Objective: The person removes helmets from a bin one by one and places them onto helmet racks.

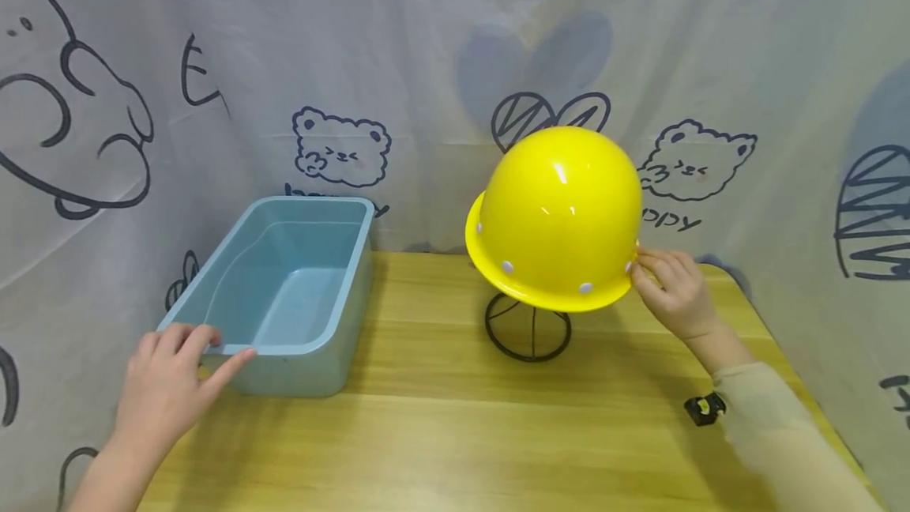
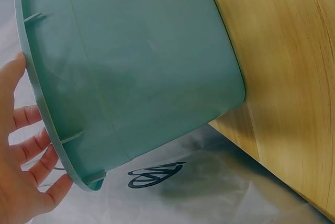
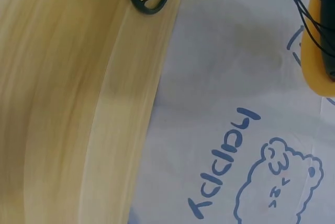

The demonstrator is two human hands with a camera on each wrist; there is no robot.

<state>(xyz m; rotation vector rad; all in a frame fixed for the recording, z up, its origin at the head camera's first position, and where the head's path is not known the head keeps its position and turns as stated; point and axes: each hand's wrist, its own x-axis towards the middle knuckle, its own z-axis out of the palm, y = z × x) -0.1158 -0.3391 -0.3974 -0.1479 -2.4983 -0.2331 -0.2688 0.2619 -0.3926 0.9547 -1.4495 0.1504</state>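
A yellow hard hat (image 1: 562,212) with white rivets sits tilted on a black wire stand (image 1: 529,358). My right hand (image 1: 671,291) pinches its right edge between thumb and fingers. In the right wrist view only part of the hat's rim (image 3: 314,72) and the stand's wires (image 3: 152,9) appear, and the hand is out of sight. On the left is a blue-green plastic bin (image 1: 351,314), with nothing seen inside it. My left hand (image 1: 167,378) rests its spread fingertips on the near-left corner of the rim. The left wrist view shows those fingertips along the rim (image 2: 39,96).
A wooden table (image 1: 426,449) bears the bin and stand. Light cloth (image 1: 419,62) with cartoon drawings hangs behind and at both sides of the table. A small black device (image 1: 704,409) is beside my right sleeve (image 1: 775,425).
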